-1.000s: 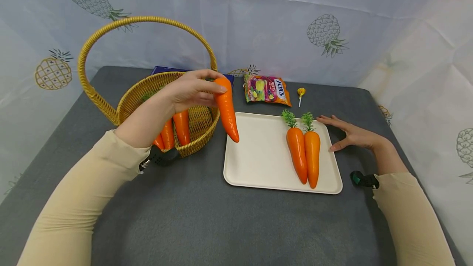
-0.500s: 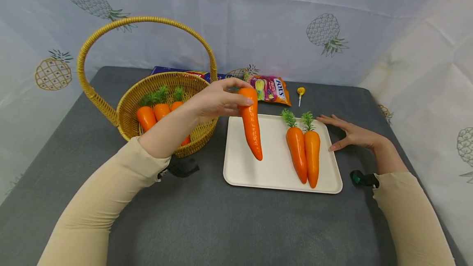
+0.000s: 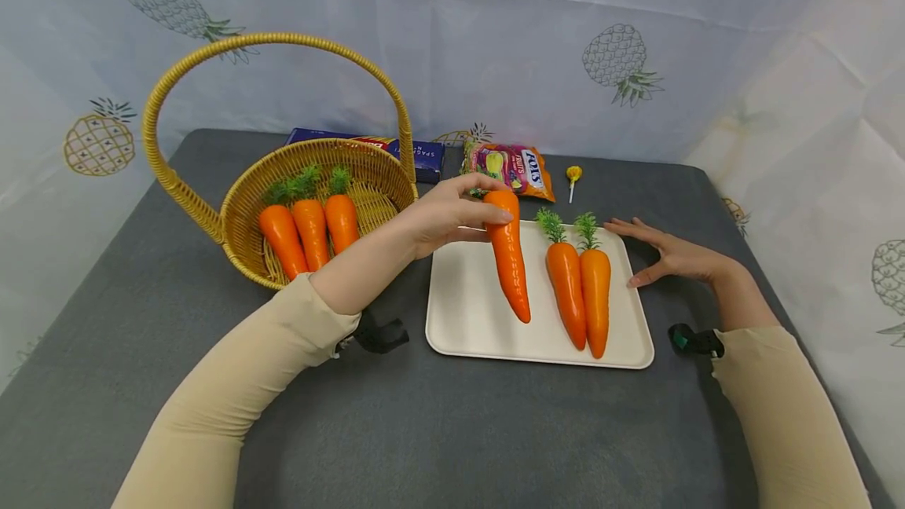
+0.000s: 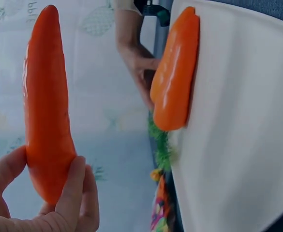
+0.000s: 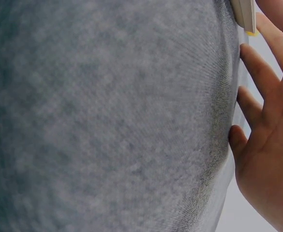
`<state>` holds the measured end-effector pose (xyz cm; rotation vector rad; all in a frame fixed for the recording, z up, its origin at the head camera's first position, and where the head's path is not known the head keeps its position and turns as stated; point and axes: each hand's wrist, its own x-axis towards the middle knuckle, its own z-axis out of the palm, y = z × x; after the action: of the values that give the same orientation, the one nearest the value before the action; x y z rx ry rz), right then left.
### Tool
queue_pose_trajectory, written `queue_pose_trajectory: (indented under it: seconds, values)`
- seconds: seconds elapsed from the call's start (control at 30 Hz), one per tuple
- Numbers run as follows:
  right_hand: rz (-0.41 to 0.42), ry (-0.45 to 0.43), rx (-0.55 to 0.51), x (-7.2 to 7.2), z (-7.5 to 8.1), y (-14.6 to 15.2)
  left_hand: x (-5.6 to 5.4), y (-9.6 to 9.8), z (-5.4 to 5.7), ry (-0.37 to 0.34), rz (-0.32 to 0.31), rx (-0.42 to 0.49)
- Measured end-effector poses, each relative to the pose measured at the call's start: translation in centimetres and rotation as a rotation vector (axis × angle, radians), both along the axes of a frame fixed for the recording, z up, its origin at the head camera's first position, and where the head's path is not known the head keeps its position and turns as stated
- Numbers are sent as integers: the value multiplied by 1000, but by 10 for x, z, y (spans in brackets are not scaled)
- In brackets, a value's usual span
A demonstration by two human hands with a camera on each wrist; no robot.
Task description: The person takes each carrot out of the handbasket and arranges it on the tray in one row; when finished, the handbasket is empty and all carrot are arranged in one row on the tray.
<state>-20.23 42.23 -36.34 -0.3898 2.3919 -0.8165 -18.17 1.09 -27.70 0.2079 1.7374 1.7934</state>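
Note:
My left hand [image 3: 448,218] pinches an orange toy carrot [image 3: 511,265] by its thick end, above the left half of a cream tray [image 3: 470,332]. In the left wrist view, thumb and fingers grip this carrot [image 4: 47,106] from both sides. A pair of carrots with green tops, one [image 3: 566,293] beside the other [image 3: 596,301], lies on the tray's right half. At the tray's right edge my right hand [image 3: 675,256] rests with fingers spread; the right wrist view shows those fingers [image 5: 257,70] against the grey tabletop. Three more carrots [image 3: 311,228] lie in a wicker basket [image 3: 378,179].
The basket's tall arched handle [image 3: 276,38] rises at the left. Along the back lie a blue spaghetti box [image 3: 427,157], a bag of Fox's sweets [image 3: 519,171] and a yellow lollipop [image 3: 573,176]. A pineapple-print cloth [image 3: 488,45] hangs behind the table [image 3: 452,430].
My left hand has carried the carrot rightward from over the basket to above the tray. The carrots in the basket have come into fuller view. My right hand has stayed put.

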Motion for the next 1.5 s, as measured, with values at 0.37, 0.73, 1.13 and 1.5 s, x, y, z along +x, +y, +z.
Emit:
queue_pose_trajectory:
  seconds: [0.37,0.73,1.13,1.5]
  values:
    - [13,11,-4,2,4,-3,0,22,-15,-47,-5,48]
    - [16,8,0,2,3,-1,-3,44,-28,-89,20,30]
    - [11,5,-12,2,2,0,-2,65,-44,-26,36,-84]
    - [-5,-7,-18,2,2,0,4,80,-56,8,55,-159]
